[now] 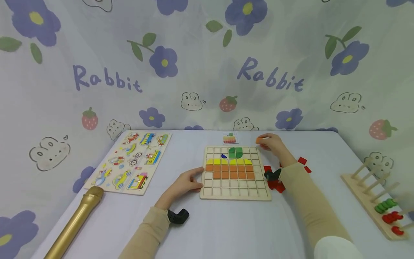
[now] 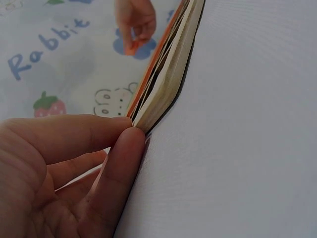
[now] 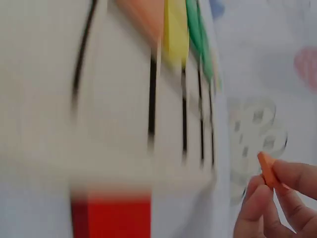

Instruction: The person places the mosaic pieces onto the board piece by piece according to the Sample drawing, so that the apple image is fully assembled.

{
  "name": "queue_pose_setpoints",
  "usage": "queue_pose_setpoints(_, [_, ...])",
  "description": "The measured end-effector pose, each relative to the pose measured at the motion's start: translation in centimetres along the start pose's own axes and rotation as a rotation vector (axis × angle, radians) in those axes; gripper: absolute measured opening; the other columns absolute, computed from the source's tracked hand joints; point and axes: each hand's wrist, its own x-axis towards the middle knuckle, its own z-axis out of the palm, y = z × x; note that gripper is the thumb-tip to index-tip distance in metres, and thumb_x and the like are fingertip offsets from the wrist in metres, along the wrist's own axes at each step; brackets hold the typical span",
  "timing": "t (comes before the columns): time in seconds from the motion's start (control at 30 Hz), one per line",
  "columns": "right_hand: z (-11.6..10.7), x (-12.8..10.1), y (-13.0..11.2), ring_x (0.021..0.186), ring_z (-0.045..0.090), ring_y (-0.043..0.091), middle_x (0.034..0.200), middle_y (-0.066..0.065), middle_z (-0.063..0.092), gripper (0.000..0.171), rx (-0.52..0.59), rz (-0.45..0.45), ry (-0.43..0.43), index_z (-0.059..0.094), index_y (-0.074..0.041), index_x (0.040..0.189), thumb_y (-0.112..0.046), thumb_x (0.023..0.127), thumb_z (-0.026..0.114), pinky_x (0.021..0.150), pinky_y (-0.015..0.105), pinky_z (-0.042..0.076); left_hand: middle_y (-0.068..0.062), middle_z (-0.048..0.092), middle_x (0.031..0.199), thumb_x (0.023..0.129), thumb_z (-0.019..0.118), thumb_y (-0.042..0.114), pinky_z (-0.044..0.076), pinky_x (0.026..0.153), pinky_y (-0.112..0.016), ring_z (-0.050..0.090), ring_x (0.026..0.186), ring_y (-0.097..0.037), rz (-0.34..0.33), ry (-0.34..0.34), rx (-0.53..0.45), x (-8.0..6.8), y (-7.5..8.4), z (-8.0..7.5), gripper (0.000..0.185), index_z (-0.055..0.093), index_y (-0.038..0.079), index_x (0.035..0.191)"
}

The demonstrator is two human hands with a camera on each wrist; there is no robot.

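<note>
A square wooden grid board (image 1: 236,192) lies flat on the table, bearing green leaf-like pieces (image 1: 235,153), a small dark blue piece (image 1: 224,156), a row of yellow pieces (image 1: 224,162) and two rows of orange tiles (image 1: 233,175). The lower orange row starts one cell further right than the upper. My left hand (image 1: 185,183) touches the board's left edge with index finger and thumb. Beyond the board's far right corner, my right hand (image 1: 271,142) pinches an orange tile (image 3: 268,171) between thumb and fingers, raised off the table.
Red tiles (image 1: 276,185) lie by the board's right edge, more (image 1: 302,160) beyond the right forearm. A pattern card (image 1: 230,138) is behind the board. Left are a vehicle puzzle (image 1: 132,162) and gold microphone (image 1: 77,216); right, a wooden peg rack with beads (image 1: 372,205).
</note>
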Motion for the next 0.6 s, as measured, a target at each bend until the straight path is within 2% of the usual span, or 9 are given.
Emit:
queue_pose_setpoints(0.07, [2.2,-0.5,-1.1,0.086,0.062,0.018,0.092,0.003,0.059,0.042,0.026,-0.014,-0.078,0.047,0.004,0.128,-0.014,0.091,0.057,0.083,0.030,0.049,-0.006,0.056,0.064,0.082,0.068,0.010,0.049,0.060,-0.025,0.058,0.058,-0.011,-0.012,0.011,0.004,0.3,-0.8,-0.1,0.065,0.039,0.002,0.139])
queue_pose_setpoints(0.17, [5.5,-1.5,-2.3,0.093,0.062,0.024,0.092,0.004,0.060,0.038,0.013,-0.050,-0.186,0.051,0.005,0.123,-0.012,0.090,0.060,0.087,0.035,0.048,-0.004,0.057,0.064,0.081,0.069,0.014,0.048,0.060,-0.024,0.058,0.058,-0.011,-0.026,0.017,0.008,0.7,-1.7,-0.2,0.066,0.040,0.006,0.140])
queue_pose_setpoints(0.33, [10.1,-3.2,-3.2,0.083,0.064,0.021,0.095,0.010,0.060,0.027,-0.025,-0.084,-0.339,0.060,0.005,0.111,-0.006,0.086,0.063,0.081,0.036,0.051,-0.004,0.057,0.064,0.081,0.069,0.016,0.047,0.060,-0.024,0.058,0.058,-0.012,-0.028,0.012,0.008,0.8,-2.0,-0.3,0.066,0.040,0.009,0.140])
queue_pose_setpoints(0.47, [12.8,-4.2,-3.6,0.071,0.063,0.015,0.093,0.010,0.063,0.020,-0.112,-0.086,-0.381,0.065,0.003,0.102,-0.004,0.084,0.065,0.071,0.031,0.053,-0.004,0.058,0.063,0.081,0.069,0.016,0.047,0.061,-0.024,0.058,0.057,-0.012,-0.021,0.010,0.014,0.8,-1.9,-0.3,0.066,0.041,0.009,0.140])
queue_pose_setpoints(0.6, [14.6,-4.8,-3.5,0.067,0.061,0.012,0.090,0.007,0.064,0.014,-0.227,-0.090,-0.358,0.069,-0.001,0.094,-0.003,0.080,0.067,0.065,0.026,0.052,-0.004,0.058,0.063,0.081,0.069,0.016,0.047,0.061,-0.024,0.059,0.057,-0.011,-0.020,0.006,0.018,1.0,-1.9,-0.3,0.065,0.041,0.010,0.140])
